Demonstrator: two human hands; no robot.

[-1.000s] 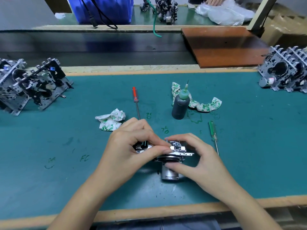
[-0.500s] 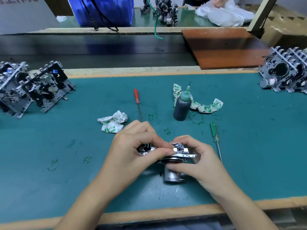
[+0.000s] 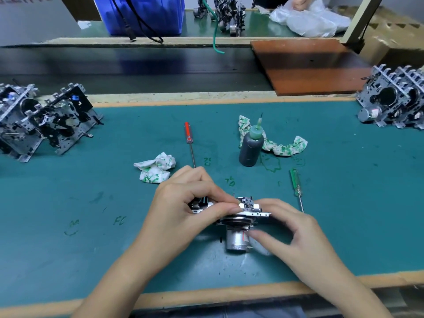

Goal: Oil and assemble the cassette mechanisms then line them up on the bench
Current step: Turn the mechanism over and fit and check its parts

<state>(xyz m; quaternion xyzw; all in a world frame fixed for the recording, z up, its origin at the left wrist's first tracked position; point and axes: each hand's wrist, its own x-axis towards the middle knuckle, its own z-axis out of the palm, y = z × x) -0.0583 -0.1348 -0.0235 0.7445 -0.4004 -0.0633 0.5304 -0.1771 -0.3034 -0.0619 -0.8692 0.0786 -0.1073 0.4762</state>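
Observation:
A cassette mechanism [image 3: 238,228] with a silver motor underneath stands on the green bench mat [image 3: 91,226] near the front edge. My left hand [image 3: 185,207] grips its left side, thumb and forefinger pinching a small part on its top plate. My right hand [image 3: 291,235] holds its right side, fingers curled round the plate edge and thumb against the motor. A dark oil bottle [image 3: 251,145] with a green needle tip stands upright behind it. Finished mechanisms lean in a row at the far left [image 3: 46,120] and far right [image 3: 394,102].
A red-handled screwdriver [image 3: 189,141] lies behind my left hand, a green-handled one [image 3: 296,187] right of the mechanism. Stained rags lie at centre left [image 3: 156,169] and behind the bottle [image 3: 284,146]. A brown board [image 3: 307,65] and blue bin [image 3: 142,14] sit beyond.
My right hand's fingers have curled closer round the mechanism's right side and its thumb now lies on the motor. My left hand keeps its pinch on the top plate.

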